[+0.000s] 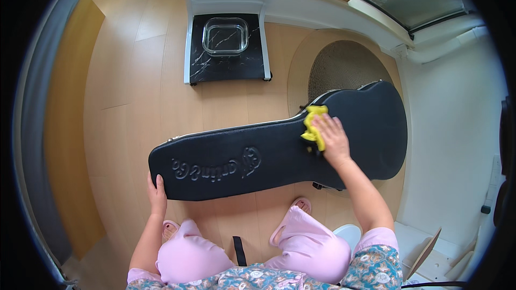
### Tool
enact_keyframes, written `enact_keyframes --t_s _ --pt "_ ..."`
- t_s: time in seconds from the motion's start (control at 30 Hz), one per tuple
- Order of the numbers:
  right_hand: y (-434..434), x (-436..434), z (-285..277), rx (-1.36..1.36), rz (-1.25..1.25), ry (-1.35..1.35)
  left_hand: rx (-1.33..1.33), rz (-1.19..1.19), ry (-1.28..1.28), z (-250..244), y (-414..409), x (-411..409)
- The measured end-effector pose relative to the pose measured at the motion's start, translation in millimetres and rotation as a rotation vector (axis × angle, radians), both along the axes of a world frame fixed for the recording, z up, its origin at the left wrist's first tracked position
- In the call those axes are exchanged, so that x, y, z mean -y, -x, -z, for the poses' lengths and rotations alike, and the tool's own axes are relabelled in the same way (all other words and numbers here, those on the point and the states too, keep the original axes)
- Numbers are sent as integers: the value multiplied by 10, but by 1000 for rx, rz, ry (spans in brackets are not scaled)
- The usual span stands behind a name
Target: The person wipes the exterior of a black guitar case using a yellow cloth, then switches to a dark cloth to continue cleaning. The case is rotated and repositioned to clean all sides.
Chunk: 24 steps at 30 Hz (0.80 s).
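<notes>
A black hard guitar case [278, 145] with embossed lettering on its lid lies across the floor in front of me, its narrow neck end at the left and its wide body end at the right. My left hand [157, 193] rests against the lower left corner of the neck end, thumb on the lid. Under my right hand [332, 141], a crumpled yellow cloth [316, 125] is pressed on the lid where the neck part widens into the body. Part of the cloth is hidden by the fingers.
Beyond the case stands a low black marble-patterned shelf [225, 70] on a white frame, holding a clear glass dish [225, 36]. A round woven mat [342, 64] lies partly under the case's body end. A white wall [447, 129] rises at the right.
</notes>
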State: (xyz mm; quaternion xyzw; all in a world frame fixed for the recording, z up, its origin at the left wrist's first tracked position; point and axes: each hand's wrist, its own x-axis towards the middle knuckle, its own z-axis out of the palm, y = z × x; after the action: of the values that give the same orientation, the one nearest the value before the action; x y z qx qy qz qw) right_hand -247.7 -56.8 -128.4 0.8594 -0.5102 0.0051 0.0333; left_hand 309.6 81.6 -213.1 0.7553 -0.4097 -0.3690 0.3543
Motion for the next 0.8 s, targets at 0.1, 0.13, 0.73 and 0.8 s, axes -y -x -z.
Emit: enact_keyframes --t_s 0.1,0.13,0.73,0.8 --pt "665 50 -130 -215 227 75 8 11 20 110 -83 -41" --pt "727 110 -224 200 435 -11 17 15 14 113 -96 -42" --pt "142 -613 -1235 958 353 -347 51 -7 -6 126 -170 -73" --pt "-290 -622 -843 467 209 -367 44 3 -7 141 -137 -46"
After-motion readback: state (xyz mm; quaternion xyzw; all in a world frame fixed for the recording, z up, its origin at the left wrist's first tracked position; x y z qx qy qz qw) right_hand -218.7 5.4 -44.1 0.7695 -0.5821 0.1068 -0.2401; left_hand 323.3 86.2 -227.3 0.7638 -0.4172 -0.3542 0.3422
